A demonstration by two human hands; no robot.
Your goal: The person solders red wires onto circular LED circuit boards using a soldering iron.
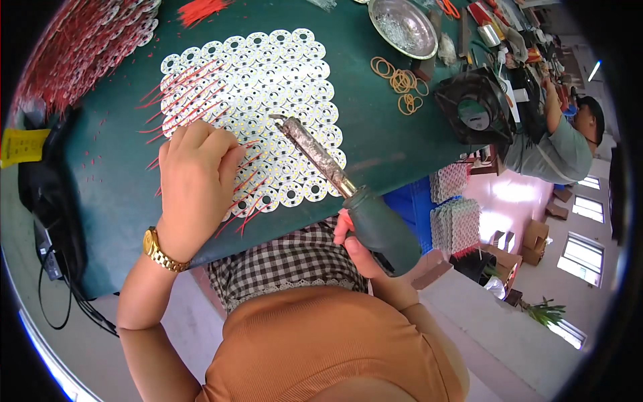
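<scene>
A panel of joined round white LED circuit boards [295,87] lies flat on the green table. Thin red wires [181,100] stick out from its left rows and its near edge. My left hand [197,174], a gold watch [161,251] on its wrist, rests over the panel's left side with fingers bent together; their tips and whatever they pinch are hidden. In my right hand [358,251] is a soldering iron [382,228], gripped by its dark handle. Its bent tip [278,119] points up and left, over the middle of the panel.
Wired panels [87,53] are piled at the far left, near loose red wires [201,10]. A metal bowl [402,27], rubber bands [403,82] and a black fan [472,107] stand to the right. Another person [556,147] sits beyond. A black cable [50,308] hangs at the left edge.
</scene>
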